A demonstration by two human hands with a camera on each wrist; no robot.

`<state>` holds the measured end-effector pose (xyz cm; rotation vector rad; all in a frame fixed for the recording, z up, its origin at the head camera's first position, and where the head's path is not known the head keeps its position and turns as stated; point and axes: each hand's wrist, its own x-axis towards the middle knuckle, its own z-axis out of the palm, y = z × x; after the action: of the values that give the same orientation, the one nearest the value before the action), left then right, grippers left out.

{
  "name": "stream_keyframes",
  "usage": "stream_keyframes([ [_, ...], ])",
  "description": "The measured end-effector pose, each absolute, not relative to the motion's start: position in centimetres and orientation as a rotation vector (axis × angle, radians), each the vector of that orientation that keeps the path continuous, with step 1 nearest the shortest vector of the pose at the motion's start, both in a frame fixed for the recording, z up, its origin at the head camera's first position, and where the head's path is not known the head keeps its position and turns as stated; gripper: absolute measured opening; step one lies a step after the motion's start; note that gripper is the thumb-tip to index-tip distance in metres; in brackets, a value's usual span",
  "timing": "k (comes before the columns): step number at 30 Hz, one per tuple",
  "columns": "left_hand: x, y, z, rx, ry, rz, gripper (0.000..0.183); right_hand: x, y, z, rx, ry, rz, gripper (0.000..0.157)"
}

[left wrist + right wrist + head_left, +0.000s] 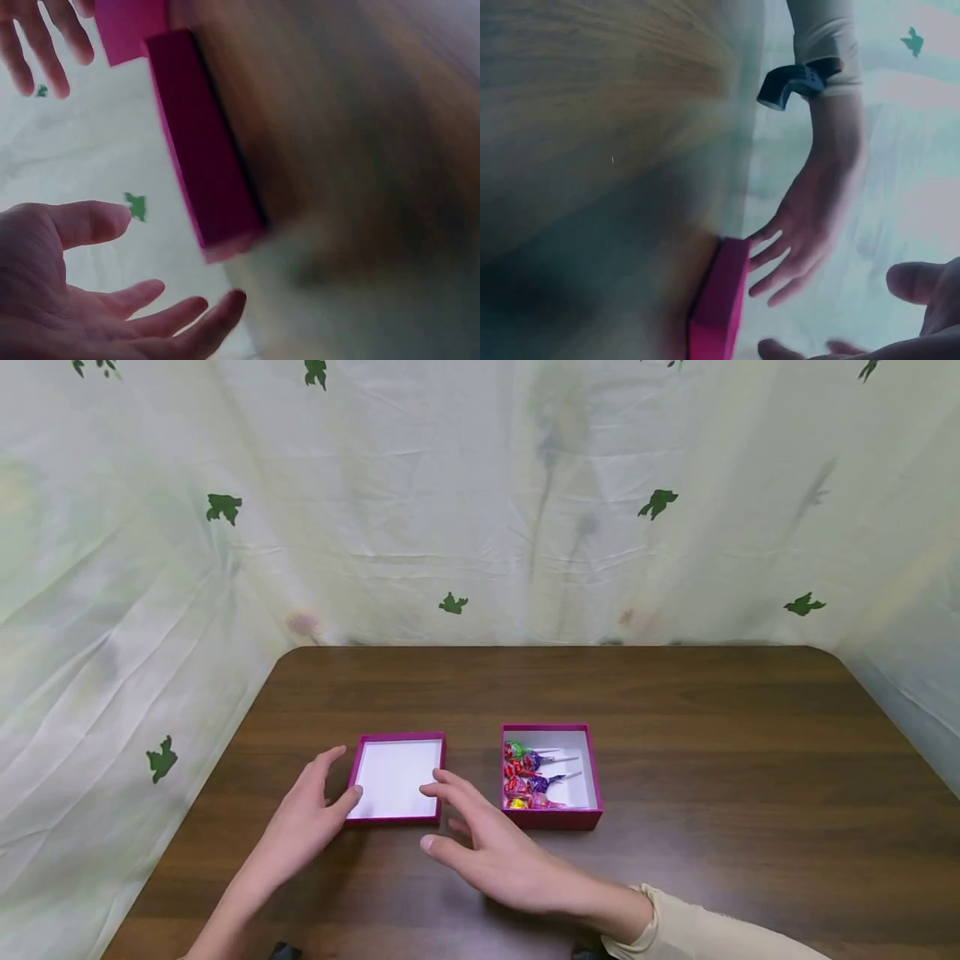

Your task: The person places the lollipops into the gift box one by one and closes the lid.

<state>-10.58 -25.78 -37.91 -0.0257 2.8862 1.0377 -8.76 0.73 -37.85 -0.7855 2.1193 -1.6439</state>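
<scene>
A square magenta lid (397,778) lies on the table with its white inside facing up. My left hand (303,814) is at the lid's left side, fingers spread and thumb close to its near left corner. Across from it, my right hand (498,856) reaches in over the near right corner with loosely extended fingers. Neither hand grips anything. To the right stands a magenta box (555,820) with a white inside. Several wrapped lollipops (528,781) lie along the left part of it, sticks pointing right. The left wrist view shows the lid's side wall (206,150) between the hands.
The brown wooden table (750,760) has rounded far corners. A pale curtain (465,502) with green bird shapes hangs behind it and along both sides. A dark wrist strap (795,81) sits on the left arm in the right wrist view.
</scene>
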Motion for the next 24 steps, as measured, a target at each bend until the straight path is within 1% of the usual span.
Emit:
stream_keyframes([
  [2,-10.8,-26.5,-38.4,-0.046,2.829,1.014,0.067,-8.8,0.2,-38.2,-0.735,2.167,-1.582,0.060],
  [5,-11.3,-27.5,-39.2,-0.031,2.789,1.020,0.066,-9.0,-0.5,-38.5,-0.678,2.245,-1.477,0.072],
  [10,-12.2,-28.8,-40.0,-0.016,2.724,1.092,0.063,-9.5,-1.4,-39.5,-0.620,2.317,-1.383,0.085],
  [13,-12.3,-29.2,-40.2,-0.007,2.685,1.154,0.059,-9.8,-1.8,-40.1,-0.569,2.292,-1.436,0.087],
  [17,-12.2,-29.5,-40.6,0.073,2.682,1.207,0.053,-10.4,-2.1,-40.6,-0.470,2.195,-1.556,0.084],
  [21,-11.9,-29.7,-40.7,0.114,2.662,1.197,0.053,-10.9,-2.6,-40.9,-0.369,2.138,-1.633,0.083],
  [24,-11.8,-29.9,-40.6,0.099,2.625,1.190,0.053,-11.1,-3.1,-41.1,-0.316,2.128,-1.672,0.083],
])
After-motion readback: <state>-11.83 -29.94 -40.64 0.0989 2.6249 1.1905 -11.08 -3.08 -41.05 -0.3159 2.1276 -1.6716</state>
